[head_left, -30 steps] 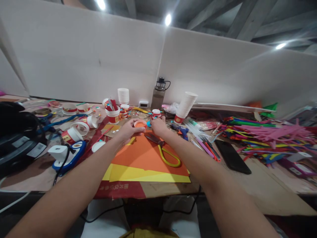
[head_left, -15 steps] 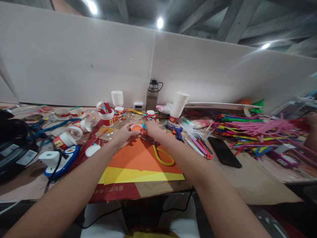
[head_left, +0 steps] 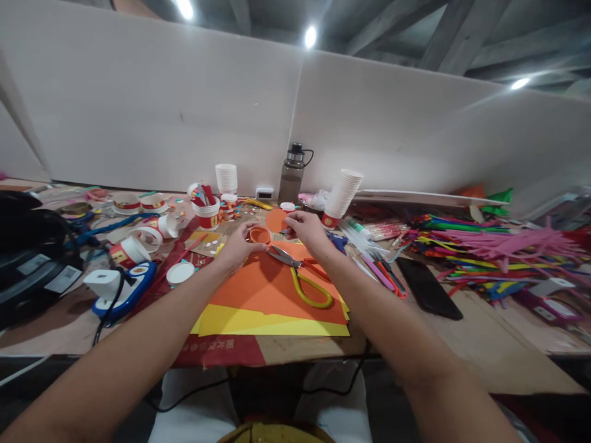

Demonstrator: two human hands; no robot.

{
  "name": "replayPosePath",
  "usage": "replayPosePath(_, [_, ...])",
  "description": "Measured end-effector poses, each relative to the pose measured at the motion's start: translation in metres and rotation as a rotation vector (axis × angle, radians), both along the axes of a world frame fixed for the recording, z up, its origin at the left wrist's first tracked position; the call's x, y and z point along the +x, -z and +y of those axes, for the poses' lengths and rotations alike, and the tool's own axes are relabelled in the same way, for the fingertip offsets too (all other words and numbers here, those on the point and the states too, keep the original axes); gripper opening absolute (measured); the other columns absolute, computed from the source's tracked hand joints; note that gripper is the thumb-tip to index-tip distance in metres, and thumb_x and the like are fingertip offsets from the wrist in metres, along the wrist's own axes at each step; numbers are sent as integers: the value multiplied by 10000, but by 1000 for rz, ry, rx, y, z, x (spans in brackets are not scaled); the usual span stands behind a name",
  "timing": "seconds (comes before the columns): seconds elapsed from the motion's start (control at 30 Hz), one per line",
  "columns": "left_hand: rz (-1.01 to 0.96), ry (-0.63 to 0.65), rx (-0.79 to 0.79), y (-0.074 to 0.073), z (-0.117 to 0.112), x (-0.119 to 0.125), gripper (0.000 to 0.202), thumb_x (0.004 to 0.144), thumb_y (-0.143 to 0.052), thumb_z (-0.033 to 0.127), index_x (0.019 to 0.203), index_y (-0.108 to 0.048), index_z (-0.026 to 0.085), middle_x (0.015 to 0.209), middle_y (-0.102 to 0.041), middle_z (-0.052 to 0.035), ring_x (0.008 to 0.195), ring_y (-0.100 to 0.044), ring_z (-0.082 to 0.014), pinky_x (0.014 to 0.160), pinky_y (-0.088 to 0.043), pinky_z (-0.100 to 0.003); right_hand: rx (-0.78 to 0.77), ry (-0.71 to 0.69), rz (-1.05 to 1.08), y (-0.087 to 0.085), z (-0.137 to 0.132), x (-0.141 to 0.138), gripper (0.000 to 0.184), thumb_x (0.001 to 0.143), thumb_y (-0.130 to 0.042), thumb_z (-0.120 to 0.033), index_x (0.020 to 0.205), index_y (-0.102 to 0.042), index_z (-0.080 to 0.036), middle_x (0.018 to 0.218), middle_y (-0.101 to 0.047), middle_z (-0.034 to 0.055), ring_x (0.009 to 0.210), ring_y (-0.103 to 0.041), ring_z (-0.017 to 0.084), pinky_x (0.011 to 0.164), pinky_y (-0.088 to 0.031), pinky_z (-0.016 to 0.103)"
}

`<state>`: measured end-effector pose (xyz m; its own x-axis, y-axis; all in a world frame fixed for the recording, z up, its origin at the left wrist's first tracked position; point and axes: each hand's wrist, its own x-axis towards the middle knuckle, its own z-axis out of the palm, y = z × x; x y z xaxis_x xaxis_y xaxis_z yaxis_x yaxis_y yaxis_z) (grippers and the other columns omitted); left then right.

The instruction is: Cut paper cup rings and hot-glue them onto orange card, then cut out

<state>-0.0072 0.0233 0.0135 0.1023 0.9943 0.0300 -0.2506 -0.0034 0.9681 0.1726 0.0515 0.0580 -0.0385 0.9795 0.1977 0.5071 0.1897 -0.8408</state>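
My left hand (head_left: 239,245) grips a short cut paper cup ring (head_left: 260,235), orange on the inside, with its opening tilted toward me. An orange paper disc (head_left: 276,220) is pinched at its right edge by my right hand (head_left: 308,230), just beyond the ring. Beneath both hands, scissors (head_left: 302,284) with yellow handles lie on orange paper (head_left: 252,286). Yellow sheets (head_left: 272,325) stick out under the orange one. A white round lid-like piece (head_left: 180,273) lies left of my left forearm.
Stacked paper cups (head_left: 344,194), a bottle (head_left: 292,173) and a cup of tools (head_left: 206,212) stand at the back. Colourful pipe cleaners (head_left: 508,246) and a phone (head_left: 429,288) lie right. Cut cups (head_left: 129,251) and a blue-white power strip (head_left: 127,288) sit left.
My right hand has come up and back from beside the ring, and the orange disc now shows in its fingers. My left hand keeps the ring. The view has shifted slightly.
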Motion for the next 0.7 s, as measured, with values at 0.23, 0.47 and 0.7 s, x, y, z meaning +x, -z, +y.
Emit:
replayPosePath(0.23, [-124,161,-13,-9,-14,10,638,561,-775,82,1141,-531,187,1192,-633,-76,846,-674,-164,728,-574,-304,-139,-58,373,18,-26,-4,103,776,-620,-224,732,-545,-169,572,-591,-29,504,-599,100,559,-561,266])
replayPosePath(0.47, [-203,155,-52,-12,-19,14,579,569,-727,31,1100,-560,189,1088,-659,-43,882,-674,-180,750,-580,-317,34,-3,396,14,-31,3,106,796,-628,-283,782,-583,-188,642,-615,-8,585,-608,133,604,-543,290])
replayPosePath(0.7, [-329,174,-78,-13,-20,13,438,644,-664,27,1050,-581,166,1000,-679,-28,834,-652,-131,859,-572,-369,744,-148,-318,16,-44,6,138,894,-530,-169,799,-624,-200,884,-634,70,833,-580,174,760,-476,302])
